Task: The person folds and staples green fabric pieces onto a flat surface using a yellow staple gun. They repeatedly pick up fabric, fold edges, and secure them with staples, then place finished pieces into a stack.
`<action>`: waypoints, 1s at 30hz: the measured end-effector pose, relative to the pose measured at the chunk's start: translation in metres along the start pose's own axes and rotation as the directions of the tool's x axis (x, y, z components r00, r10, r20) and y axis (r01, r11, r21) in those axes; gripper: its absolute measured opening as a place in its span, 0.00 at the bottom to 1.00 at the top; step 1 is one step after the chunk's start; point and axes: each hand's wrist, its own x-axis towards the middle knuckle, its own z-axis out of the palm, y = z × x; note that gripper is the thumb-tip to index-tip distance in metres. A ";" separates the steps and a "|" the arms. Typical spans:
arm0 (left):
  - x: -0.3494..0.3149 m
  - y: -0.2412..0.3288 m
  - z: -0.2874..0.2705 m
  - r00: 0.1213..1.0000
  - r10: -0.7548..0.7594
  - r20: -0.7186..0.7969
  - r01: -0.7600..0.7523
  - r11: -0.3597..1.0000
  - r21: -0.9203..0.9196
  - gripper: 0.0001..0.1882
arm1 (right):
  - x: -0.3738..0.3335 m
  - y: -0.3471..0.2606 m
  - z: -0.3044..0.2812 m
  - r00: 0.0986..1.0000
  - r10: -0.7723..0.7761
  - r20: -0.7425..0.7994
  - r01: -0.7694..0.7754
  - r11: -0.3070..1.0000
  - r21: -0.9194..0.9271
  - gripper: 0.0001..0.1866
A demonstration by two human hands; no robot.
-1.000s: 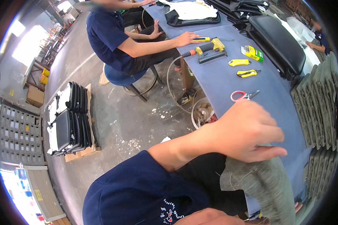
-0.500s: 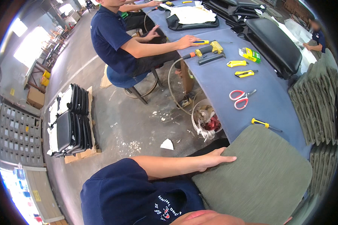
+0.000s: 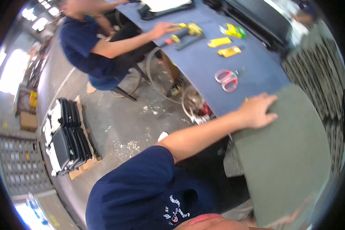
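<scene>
I'm following from afar, and the left grip (image 3: 257, 111) is resting at the upper left edge of a green-grey panel (image 3: 289, 153), thumb and fingers standing apart; the right grip (image 3: 298, 212) is blurring near the panel's lower right part, so I'm not able to tell whether it is clamping or merely touching; the panel itself is sitting at the right, its upper part overlapping the worktop (image 3: 203, 73); on progress, I'm judging by the face alone: fabric is covering all the surface I'm seeing, so that side seems done; the underside is hiding, so I'm not able to say what is left there; beside the panel, a stack of similar green-grey pieces (image 3: 316, 71) is standing, though whether those are finished I'm not telling from here; red-handled scissors (image 3: 230, 83) and two yellow cutters (image 3: 219, 42) are lying apart from both grips; farther up, a co-worker's hand (image 3: 163, 30) is reaching beside a yellow-and-black air tool (image 3: 195, 29).
</scene>
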 end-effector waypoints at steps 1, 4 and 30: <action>0.000 -0.009 0.000 0.999 0.037 0.041 -0.044 0.978 0.205 0.38 | -0.001 0.007 -0.002 0.999 0.008 0.034 -0.007 1.000 -0.027 0.37; -0.019 -0.053 0.009 0.972 0.211 0.100 -0.233 0.878 0.419 0.37 | -0.010 0.029 0.017 0.989 0.025 0.145 -0.014 0.997 -0.079 0.37; -0.051 -0.065 -0.008 0.993 0.038 -0.111 0.047 0.737 0.674 0.30 | -0.006 0.099 -0.031 0.996 -0.093 -0.009 0.089 0.972 -0.218 0.32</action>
